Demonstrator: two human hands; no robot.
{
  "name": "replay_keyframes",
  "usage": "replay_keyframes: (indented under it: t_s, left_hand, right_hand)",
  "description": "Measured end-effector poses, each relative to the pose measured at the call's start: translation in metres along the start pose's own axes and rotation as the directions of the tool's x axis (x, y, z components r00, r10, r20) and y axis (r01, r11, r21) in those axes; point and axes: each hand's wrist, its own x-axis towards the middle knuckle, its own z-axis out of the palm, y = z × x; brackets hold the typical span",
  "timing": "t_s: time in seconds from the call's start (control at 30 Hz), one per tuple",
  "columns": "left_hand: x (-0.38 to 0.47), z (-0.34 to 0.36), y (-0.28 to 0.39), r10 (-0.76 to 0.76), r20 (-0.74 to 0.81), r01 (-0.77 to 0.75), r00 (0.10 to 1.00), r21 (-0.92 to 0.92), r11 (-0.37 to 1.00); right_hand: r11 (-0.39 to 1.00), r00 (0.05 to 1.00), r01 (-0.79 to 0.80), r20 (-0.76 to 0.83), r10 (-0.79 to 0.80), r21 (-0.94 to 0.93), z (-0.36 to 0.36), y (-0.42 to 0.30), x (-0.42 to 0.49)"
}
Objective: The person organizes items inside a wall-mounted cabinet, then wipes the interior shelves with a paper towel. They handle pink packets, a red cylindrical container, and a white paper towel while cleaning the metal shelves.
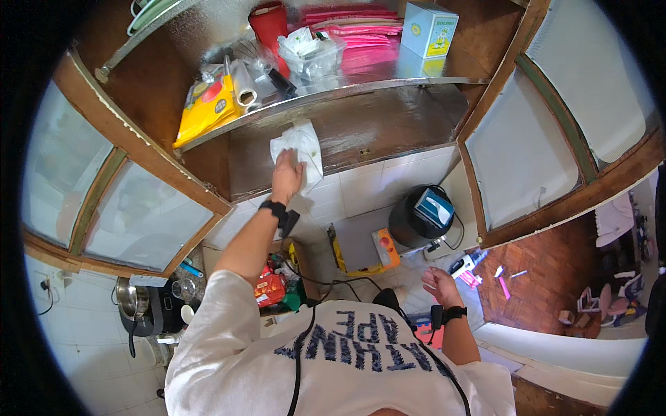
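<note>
My left hand (287, 174) is raised to the brown lower shelf (359, 125) of an open wooden cabinet. Its fingers press on a crumpled white wipe (307, 151), which has small stains and hangs slightly over the shelf's front edge. Whether this is cloth or paper I cannot tell. My right hand (441, 286) hangs low by my side with fingers loosely curled and apart, nothing in it. Nearest to it, beyond the fingers, are a white device (463, 264) and a pink package (471, 279). Both wrists wear black straps with small modules.
The foil-lined upper shelf (364, 75) holds a yellow package (208, 106), a plastic film roll (243, 86), a clear tub (312, 54), pink packets (359, 26) and a box (429, 28). Cabinet doors (151, 218) (525, 151) flank me. Below stands a black bin-like container (416, 223); black cables (333, 283) hang near me.
</note>
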Motion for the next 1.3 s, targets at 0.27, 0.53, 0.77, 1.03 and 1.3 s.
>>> replay_keyframes:
  t_s: [0.27,0.53,0.77,1.03,1.3]
  left_hand:
    - [0.042,0.060,0.001,-0.266,0.373,0.121,0.889,0.368,0.922]
    - [0.010,0.044,0.011,-0.138,0.459,-0.063,0.878,0.397,0.916]
    - [0.016,0.022,-0.048,-0.261,0.423,0.023,0.868,0.490,0.871]
    - [0.047,0.078,0.017,-0.129,0.460,-0.036,0.878,0.333,0.942]
    - [0.018,-0.006,-0.057,-0.495,0.322,0.233,0.807,0.598,0.767]
  right_hand:
    - [0.987,0.999,-0.020,0.021,0.024,-0.161,0.001,-0.024,-0.003]
    - [0.974,0.985,-0.152,0.057,0.164,-0.166,-0.061,-0.003,0.042]
    - [0.981,0.993,-0.119,0.007,0.122,-0.156,-0.092,-0.008,0.054]
    - [0.966,0.989,-0.110,0.075,0.131,-0.236,-0.034,-0.035,0.052]
    - [0.931,0.958,0.168,0.275,-0.077,-0.325,0.071,-0.096,0.087]
